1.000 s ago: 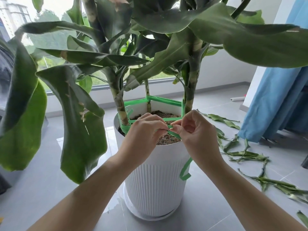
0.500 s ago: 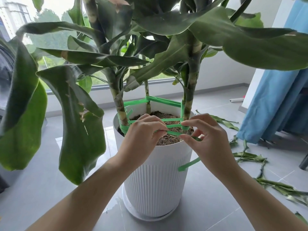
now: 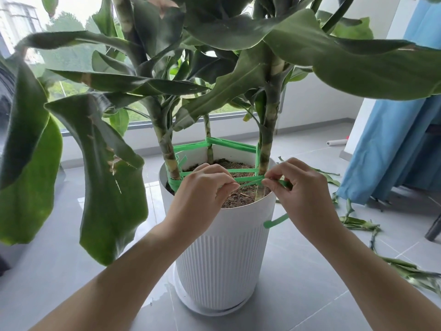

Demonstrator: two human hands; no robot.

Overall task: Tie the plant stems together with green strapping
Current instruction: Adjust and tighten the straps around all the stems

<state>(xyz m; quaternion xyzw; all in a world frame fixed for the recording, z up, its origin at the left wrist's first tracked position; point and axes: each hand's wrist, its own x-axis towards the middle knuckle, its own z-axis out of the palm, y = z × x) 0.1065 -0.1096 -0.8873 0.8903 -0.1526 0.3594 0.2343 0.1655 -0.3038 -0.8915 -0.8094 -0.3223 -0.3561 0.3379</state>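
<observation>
Head view: both hands pinch the flat green plastic strapping, left hand mid-span, right hand beside the right stem. It looks light, springy and slick; grip close to the knot.

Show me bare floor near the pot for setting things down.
Free: grey tiles left of the white pot, under the drooping leaf, and in front between the forearms. Crowded: right side, littered with cut leaves before the blue curtain.

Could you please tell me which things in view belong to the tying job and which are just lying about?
Part of the job:
- green plastic strapping, pinched by the left hand and the right hand
- banded plant stems
- ribbed white plastic pot

Lying about:
- cut green leaf trimmings on the grey tiled floor
- blue fabric curtain
- small white roll
</observation>
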